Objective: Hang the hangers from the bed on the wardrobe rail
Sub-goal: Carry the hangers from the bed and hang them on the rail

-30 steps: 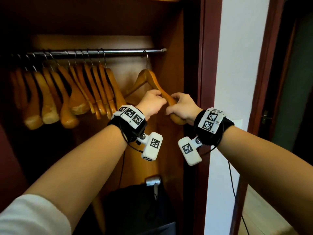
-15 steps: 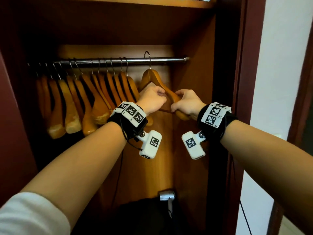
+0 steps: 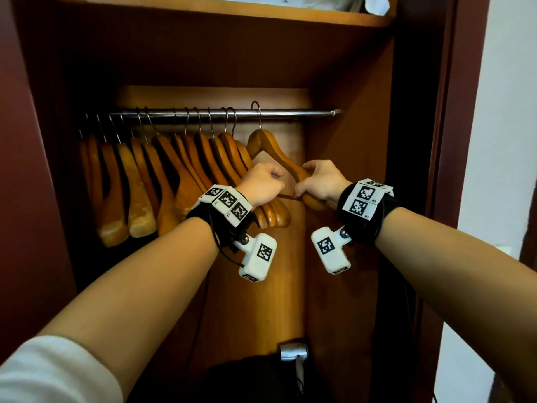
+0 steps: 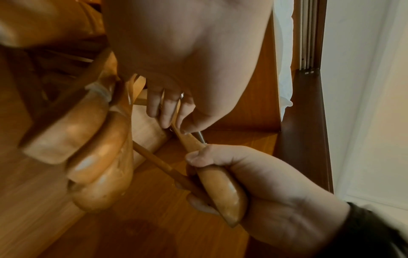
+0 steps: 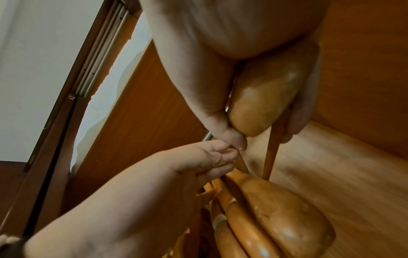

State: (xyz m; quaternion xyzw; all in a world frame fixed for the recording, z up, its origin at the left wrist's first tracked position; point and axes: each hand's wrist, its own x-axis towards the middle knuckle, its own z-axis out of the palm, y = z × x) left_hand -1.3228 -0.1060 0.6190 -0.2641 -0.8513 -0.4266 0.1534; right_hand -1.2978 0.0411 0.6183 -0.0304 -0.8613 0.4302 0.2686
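A wooden hanger (image 3: 271,148) hangs by its metal hook (image 3: 256,112) on the steel wardrobe rail (image 3: 296,113), right of several other wooden hangers (image 3: 162,175). My right hand (image 3: 308,184) grips the hanger's lower right end (image 4: 220,192), fingers wrapped round it and the crossbar (image 5: 272,144). My left hand (image 3: 270,177) is curled just left of it, and its fingertips (image 4: 167,115) pinch the hanger's sloping arm. In the right wrist view the left hand (image 5: 212,160) meets the right thumb at that arm. The bed is out of view.
The wardrobe's right side panel (image 3: 348,184) stands close to the held hanger. A shelf (image 3: 220,10) runs above, with white cloth (image 3: 374,7) on it. A dark bag (image 3: 247,376) and a silver appliance (image 3: 293,353) lie at the bottom. A white wall (image 3: 508,141) is at the right.
The held hanger has slid left along the rail, closing the gap to the row of hangers. Both hands went with it, keeping their hold.
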